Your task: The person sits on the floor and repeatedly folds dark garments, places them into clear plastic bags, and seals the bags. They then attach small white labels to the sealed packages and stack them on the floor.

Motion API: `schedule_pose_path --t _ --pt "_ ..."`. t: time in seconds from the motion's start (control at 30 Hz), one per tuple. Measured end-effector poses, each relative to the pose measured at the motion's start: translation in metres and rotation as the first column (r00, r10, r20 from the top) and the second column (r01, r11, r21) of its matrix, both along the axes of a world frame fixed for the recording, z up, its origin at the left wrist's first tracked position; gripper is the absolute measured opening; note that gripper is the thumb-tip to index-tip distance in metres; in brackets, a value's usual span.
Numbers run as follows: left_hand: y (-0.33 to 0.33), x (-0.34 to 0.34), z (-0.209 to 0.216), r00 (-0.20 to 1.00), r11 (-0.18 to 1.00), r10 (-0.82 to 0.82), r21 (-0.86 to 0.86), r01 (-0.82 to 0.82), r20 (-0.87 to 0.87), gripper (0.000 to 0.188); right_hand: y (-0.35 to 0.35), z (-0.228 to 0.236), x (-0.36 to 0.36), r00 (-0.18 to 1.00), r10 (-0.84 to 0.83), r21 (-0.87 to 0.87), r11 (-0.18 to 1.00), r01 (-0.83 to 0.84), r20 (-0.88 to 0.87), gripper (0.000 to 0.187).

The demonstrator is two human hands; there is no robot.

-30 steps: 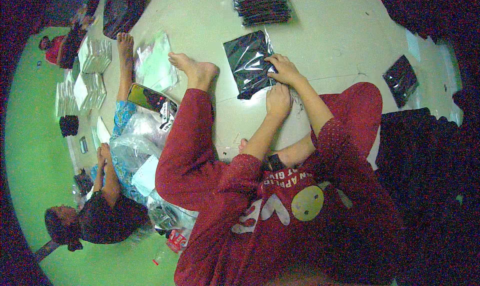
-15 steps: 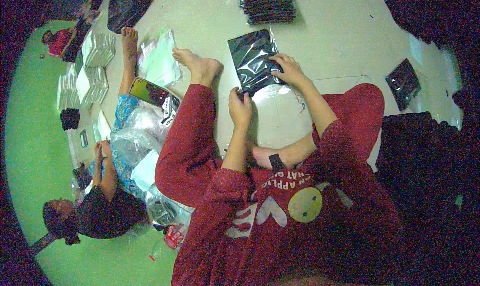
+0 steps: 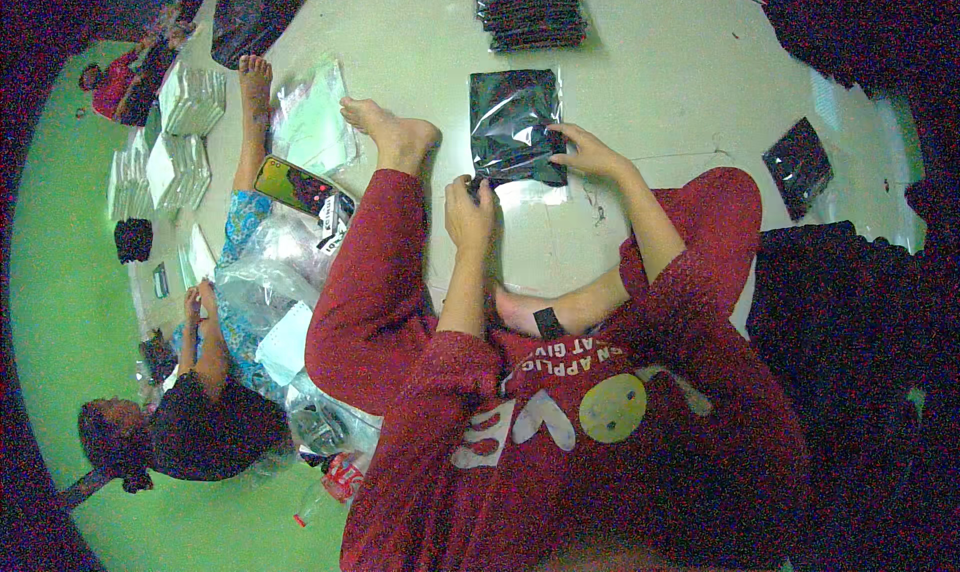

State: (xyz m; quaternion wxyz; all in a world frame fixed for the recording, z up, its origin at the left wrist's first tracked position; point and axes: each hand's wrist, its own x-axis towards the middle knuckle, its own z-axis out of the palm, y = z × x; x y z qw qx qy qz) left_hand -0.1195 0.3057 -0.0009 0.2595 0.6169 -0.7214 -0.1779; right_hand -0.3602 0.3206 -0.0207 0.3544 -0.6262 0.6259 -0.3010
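A black folded cloth item [image 3: 515, 122] lies flat on the floor in front of me, inside a clear plastic bag [image 3: 561, 97] that shines with glare. At the bag's near left corner, my left hand [image 3: 470, 215] is closed, with the plastic between thumb and fingers. My right hand [image 3: 592, 154] touches the bag's right side, its thumb and forefinger spread apart on the edge. The undersides of both hands are hidden.
Beyond the bag is a stack of bagged black items [image 3: 530, 12]. A single black packet [image 3: 800, 169] and a dark cloth heap [image 3: 830, 302] are at right. Left are clear sheets [image 3: 318, 122], a phone [image 3: 295, 185], plastic bags [image 3: 265, 262] and a seated person [image 3: 215, 422].
The bagged black item has turned straighter and shifted slightly right. My right hand has moved a little right and down its edge; my left hand stays at the near left corner.
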Motion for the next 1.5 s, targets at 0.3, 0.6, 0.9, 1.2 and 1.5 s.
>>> schedule_pose_path --t 0.3,0.6,0.9,1.2,1.5 --pt "-0.008 0.007 0.005 0.995 0.993 -0.088 0.080 0.084 0.051 0.015 0.000 -0.011 0.001 0.981 -0.137 0.089 0.988 0.125 0.136 0.048" --pt "0.008 0.000 0.009 0.993 0.996 -0.061 0.070 0.054 0.097 0.015 0.003 0.046 -0.004 0.951 -0.166 -0.017 0.984 0.176 0.260 0.041" --pt "0.007 -0.002 0.000 0.980 0.973 -0.199 -0.125 0.195 -0.026 0.015 0.012 0.036 0.016 0.986 -0.109 0.030 0.994 0.106 0.128 0.039" --pt "0.002 0.001 -0.002 0.989 0.976 -0.147 -0.165 0.141 -0.024 0.012 0.017 0.033 0.015 0.999 -0.037 -0.019 0.999 0.037 -0.012 0.046" --pt "0.014 0.024 -0.010 0.961 0.957 -0.244 -0.129 0.261 0.132 0.019 0.027 0.015 0.027 0.938 -0.049 -0.015 0.999 0.047 -0.343 0.046"
